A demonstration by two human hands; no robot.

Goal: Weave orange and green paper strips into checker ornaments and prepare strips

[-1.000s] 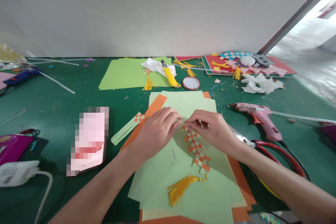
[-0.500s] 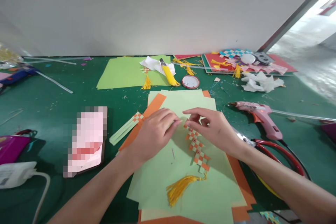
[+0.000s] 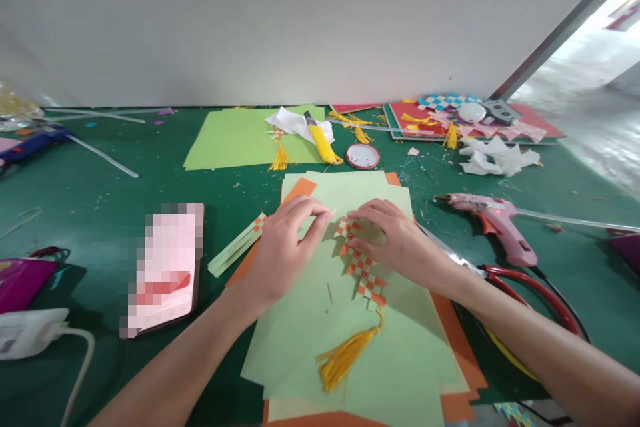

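A chain of woven paper pieces (image 3: 361,265), checked orange and pale green with small dark dots, lies on a stack of pale green paper sheets (image 3: 300,347). Its lower end carries a yellow tassel (image 3: 347,357). My right hand (image 3: 395,233) has thumb and fingers closed on the chain's upper part. Just left of the chain's top, my left hand (image 3: 287,243) is pinched shut; whatever is between its fingertips is too small to make out. Behind the left wrist, an orange paper strip (image 3: 303,188) and a partly woven bundle of green strips (image 3: 235,247) lie on the table.
To the right are a pink glue gun (image 3: 493,217) and red-handled scissors (image 3: 535,290), partly under my right forearm. A phone (image 3: 170,267) and a white charger (image 3: 35,333) lie left. Further back are a yellow cutter knife (image 3: 323,140), a round lid (image 3: 363,156) and crumpled tissue (image 3: 500,155).
The woven chain has shifted up and left, with the tassel's cord drawn after it. My right fingers have come down onto the chain, and my left hand has moved slightly left and up.
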